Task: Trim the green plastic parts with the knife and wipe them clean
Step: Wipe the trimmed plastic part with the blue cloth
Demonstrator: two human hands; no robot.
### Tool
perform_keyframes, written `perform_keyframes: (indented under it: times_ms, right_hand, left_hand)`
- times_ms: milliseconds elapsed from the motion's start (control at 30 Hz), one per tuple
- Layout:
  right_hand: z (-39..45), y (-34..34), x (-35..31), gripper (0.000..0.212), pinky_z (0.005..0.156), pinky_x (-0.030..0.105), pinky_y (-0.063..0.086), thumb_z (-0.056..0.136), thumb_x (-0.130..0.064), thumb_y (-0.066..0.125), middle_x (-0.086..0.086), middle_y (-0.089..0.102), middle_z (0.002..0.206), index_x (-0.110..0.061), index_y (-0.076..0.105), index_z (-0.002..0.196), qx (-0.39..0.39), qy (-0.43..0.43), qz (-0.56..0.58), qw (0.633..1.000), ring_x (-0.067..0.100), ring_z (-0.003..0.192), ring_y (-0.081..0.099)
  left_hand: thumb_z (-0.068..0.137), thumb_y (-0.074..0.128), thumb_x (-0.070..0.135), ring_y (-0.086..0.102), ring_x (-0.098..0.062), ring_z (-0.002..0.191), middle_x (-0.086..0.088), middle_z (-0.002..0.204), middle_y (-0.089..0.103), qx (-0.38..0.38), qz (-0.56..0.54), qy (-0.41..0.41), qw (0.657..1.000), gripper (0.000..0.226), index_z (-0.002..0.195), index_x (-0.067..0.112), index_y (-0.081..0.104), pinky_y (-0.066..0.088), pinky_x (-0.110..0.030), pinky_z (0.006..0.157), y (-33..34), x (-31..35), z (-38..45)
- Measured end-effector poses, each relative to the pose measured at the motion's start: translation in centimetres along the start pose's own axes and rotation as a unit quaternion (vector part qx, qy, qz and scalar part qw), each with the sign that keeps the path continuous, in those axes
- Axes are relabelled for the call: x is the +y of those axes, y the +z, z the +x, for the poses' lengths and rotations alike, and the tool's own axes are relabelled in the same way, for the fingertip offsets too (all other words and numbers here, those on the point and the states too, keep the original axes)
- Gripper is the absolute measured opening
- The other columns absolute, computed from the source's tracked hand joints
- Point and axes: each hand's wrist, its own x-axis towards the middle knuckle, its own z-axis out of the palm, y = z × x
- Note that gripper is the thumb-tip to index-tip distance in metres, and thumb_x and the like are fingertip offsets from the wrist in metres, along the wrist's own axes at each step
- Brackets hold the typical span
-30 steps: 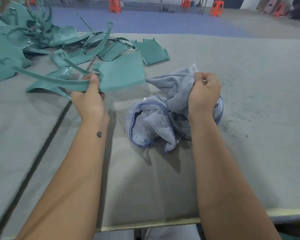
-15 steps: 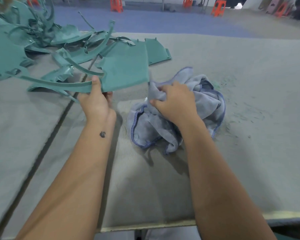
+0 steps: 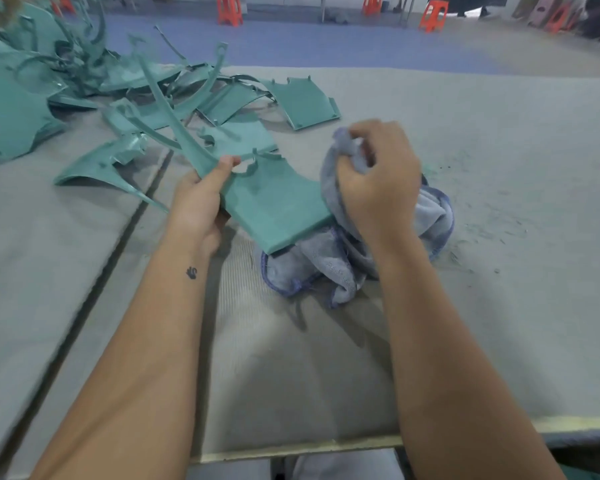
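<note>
Left hand [image 3: 201, 199]: grip pinching a matte green plastic panel [image 3: 274, 202] with a long curved arm, held above the counter [image 3: 499, 306]; thumb on top | Right hand [image 3: 378, 181]: grip bunching a soft grey-blue microfibre cloth [image 3: 326, 268] against the panel's right edge | Counter: grey ribbed felt; green shavings [image 3: 465, 233] beside the cloth | Far left: heap of glossy green plastic parts [image 3: 84, 84]

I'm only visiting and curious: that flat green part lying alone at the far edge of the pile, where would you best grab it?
Probably by its near right corner, coming from the right. The flat green part lies flat on the grey table, and that side faces bare cloth, while its left edge runs into the tangled green pile. The small pegs along its rim look too thin to hold.
</note>
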Motion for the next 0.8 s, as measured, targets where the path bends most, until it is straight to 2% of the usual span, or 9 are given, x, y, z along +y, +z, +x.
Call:
perform_keyframes:
  times_ms: [67, 167, 233, 300, 400, 533, 633, 733, 800]
  right_hand:
    - [-0.5, 0.6, -1.0, 0.015, 0.066, 0.022, 0.034, 0.084, -0.012, 0.057, 0.0, 0.057, 0.083, -0.008, 0.069, 0.091, -0.102, -0.062, -0.015, 0.993, 0.007, 0.074, 0.045]
    - [-1.0, 1.8, -1.7, 0.013, 0.073, 0.04, 0.044, 0.088, -0.02, 0.061, 0.001, 0.059, 0.079, -0.011, 0.069, 0.09, -0.275, -0.076, -0.055, 0.957, 0.019, 0.078, 0.053]
    - [-1.3, 2.4, -1.9, 0.015, 0.075, 0.042, 0.045, 0.09, -0.024, 0.062, -0.001, 0.062, 0.076, -0.013, 0.072, 0.09, -0.348, -0.076, -0.067, 0.932, 0.021, 0.08, 0.056]
    - [-1.4, 3.2, -2.2, 0.013, 0.078, 0.04, 0.045, 0.088, -0.022, 0.066, 0.004, 0.069, 0.084, -0.013, 0.074, 0.093, -0.385, -0.072, -0.043, 0.919, 0.023, 0.084, 0.06]
    - [-1.5, 5.0, -2.5, 0.01, 0.079, 0.039, 0.046, 0.087, -0.023, 0.066, 0.005, 0.069, 0.086, -0.014, 0.072, 0.089, -0.383, -0.057, -0.046, 0.921, 0.022, 0.085, 0.059]
    - [-1.0, 6.6, -1.9, 0.017, 0.073, 0.037, 0.046, 0.09, -0.027, 0.065, 0.006, 0.067, 0.085, -0.011, 0.068, 0.087, -0.344, -0.005, -0.067, 0.937, 0.025, 0.082, 0.059]
    - [-0.3, 6.4, -0.5, 0.017, 0.066, 0.034, 0.042, 0.092, -0.029, 0.063, 0.005, 0.064, 0.082, -0.012, 0.067, 0.089, -0.329, 0.031, -0.097, 0.939, 0.024, 0.08, 0.058]
    - [0.8, 5.7, 1.4, 0.019, 0.067, 0.032, 0.041, 0.095, -0.024, 0.056, 0.009, 0.064, 0.084, -0.008, 0.066, 0.091, -0.296, 0.085, -0.131, 0.942, 0.028, 0.084, 0.058]
    - [1.4, 5.1, 2.1, 0.022, 0.068, 0.028, 0.043, 0.096, -0.019, 0.053, 0.007, 0.065, 0.081, -0.004, 0.067, 0.091, -0.226, 0.148, -0.064, 0.961, 0.019, 0.083, 0.062]
  left_hand:
    - [0.098, 0.056, 0.032, 0.071, -0.023, 0.093, -0.007, 0.1, 0.074, -0.04, -0.128, -0.049, 0.99, 0.018, 0.101, 0.019, 0.069, 0.058, -0.039, 0.084, 0.9, -0.2, -0.3]
    - [0.099, 0.051, 0.043, 0.066, -0.033, 0.109, -0.014, 0.125, 0.066, -0.124, -0.282, -0.108, 0.945, 0.043, 0.137, 0.023, 0.054, 0.053, -0.05, 0.093, 1.9, -0.8, -0.5]
    - [0.101, 0.044, 0.047, 0.068, -0.032, 0.105, -0.013, 0.123, 0.067, -0.126, -0.266, -0.099, 0.951, 0.048, 0.144, 0.025, 0.047, 0.057, -0.046, 0.085, 2.3, -1.1, -0.6]
    - [0.103, 0.036, 0.045, 0.073, -0.025, 0.088, -0.009, 0.103, 0.075, -0.094, -0.24, -0.079, 0.963, 0.042, 0.138, 0.027, 0.05, 0.06, -0.036, 0.067, 2.5, -1.7, -0.6]
    - [0.104, 0.03, 0.044, 0.074, -0.019, 0.073, -0.007, 0.084, 0.076, -0.071, -0.22, -0.078, 0.97, 0.036, 0.121, 0.027, 0.058, 0.058, -0.029, 0.058, 2.4, -2.3, -0.6]
    - [0.105, 0.028, 0.044, 0.067, -0.015, 0.052, -0.004, 0.063, 0.07, -0.072, -0.221, -0.083, 0.969, 0.036, 0.105, 0.022, 0.057, 0.054, -0.024, 0.047, 2.2, -2.5, -0.5]
    - [0.104, 0.03, 0.044, 0.07, -0.019, 0.059, -0.008, 0.068, 0.071, -0.068, -0.207, -0.072, 0.973, 0.037, 0.1, 0.019, 0.057, 0.056, -0.029, 0.052, 2.2, -2.7, -0.2]
    - [0.104, 0.032, 0.043, 0.072, -0.021, 0.067, -0.007, 0.072, 0.073, -0.066, -0.183, -0.058, 0.979, 0.037, 0.094, 0.018, 0.057, 0.058, -0.033, 0.057, 2.3, -2.7, -0.1]
    - [0.104, 0.033, 0.044, 0.072, -0.02, 0.071, -0.006, 0.075, 0.073, -0.071, -0.184, -0.05, 0.979, 0.037, 0.09, 0.018, 0.057, 0.059, -0.034, 0.061, 2.3, -2.6, -0.1]
